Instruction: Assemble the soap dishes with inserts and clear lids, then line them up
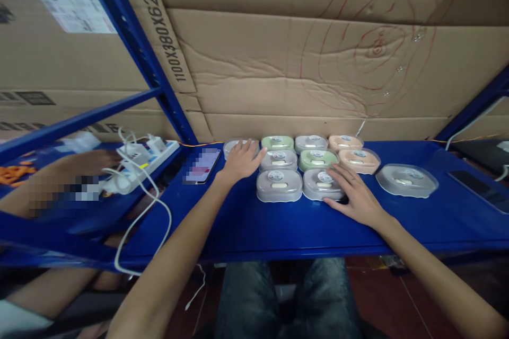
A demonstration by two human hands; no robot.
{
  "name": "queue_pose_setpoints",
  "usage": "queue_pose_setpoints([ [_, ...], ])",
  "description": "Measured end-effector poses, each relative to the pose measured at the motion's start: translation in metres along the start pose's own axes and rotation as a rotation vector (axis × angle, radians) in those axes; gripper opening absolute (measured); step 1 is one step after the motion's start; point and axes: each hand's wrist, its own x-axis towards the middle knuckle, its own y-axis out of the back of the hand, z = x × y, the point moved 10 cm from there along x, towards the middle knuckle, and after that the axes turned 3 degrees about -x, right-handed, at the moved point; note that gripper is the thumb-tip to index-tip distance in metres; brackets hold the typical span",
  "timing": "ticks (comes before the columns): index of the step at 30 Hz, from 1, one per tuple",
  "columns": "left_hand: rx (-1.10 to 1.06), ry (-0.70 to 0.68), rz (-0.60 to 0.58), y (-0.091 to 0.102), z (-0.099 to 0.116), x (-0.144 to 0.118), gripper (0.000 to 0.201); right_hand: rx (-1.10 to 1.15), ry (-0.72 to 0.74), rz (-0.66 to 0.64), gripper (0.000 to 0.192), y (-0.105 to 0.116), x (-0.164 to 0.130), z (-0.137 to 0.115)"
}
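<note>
My left hand [242, 160] lies palm down with fingers spread over a pale lidded plastic box [229, 148] at the back left of the group, hiding most of it. My right hand [358, 196] cups the right end of a grey lidded box [318, 185] in the front row, its thumb at the front edge and its fingers over the lid. Beside that box is another grey box [279, 185]. Behind them stand green [277, 142], grey [311, 143] and peach boxes [360, 161], all rounded, with clear lids and round labels.
A separate grey box [407, 181] sits to the right, near a dark phone [481, 190]. At left lie a lit phone [202, 166] and a power strip [157, 156] with white cables. Another person's arm [59, 180] reaches in there. Cardboard [258, 63] stands behind the blue shelf [238, 233].
</note>
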Motion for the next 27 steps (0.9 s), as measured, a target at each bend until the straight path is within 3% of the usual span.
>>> queue_pose_setpoints([
  [6,-0.085,0.077,0.039,-0.001,-0.016,0.027,0.071,0.006,-0.005,0.003,0.083,-0.001,0.000,0.001],
  [9,-0.137,0.095,0.152,0.017,-0.023,0.017,0.068,0.012,-0.005,0.005,0.083,-0.001,0.000,0.001],
  [12,-0.221,0.053,0.339,0.052,-0.012,-0.014,0.061,0.018,-0.006,0.007,0.082,0.000,0.001,0.001],
  [13,-0.241,0.027,0.340,0.058,-0.002,-0.027,0.061,0.017,-0.006,0.006,0.082,0.000,0.001,0.001],
  [15,-0.259,-0.103,0.228,0.059,0.033,-0.054,0.061,0.017,-0.009,-0.004,0.081,0.000,0.001,0.000],
  [18,-0.150,-0.328,-0.012,0.041,0.092,-0.103,0.066,0.023,-0.015,-0.016,0.083,0.000,0.000,0.001],
  [20,-0.054,-0.380,-0.057,0.032,0.112,-0.131,0.066,0.024,-0.015,-0.014,0.084,0.001,0.000,0.000],
  [23,0.051,-0.323,-0.003,0.035,0.108,-0.157,0.056,0.017,-0.010,-0.014,0.083,0.001,0.001,-0.001],
  [27,0.108,-0.202,0.087,0.054,0.072,-0.173,0.046,0.010,-0.013,-0.024,0.082,0.000,0.000,0.001],
])
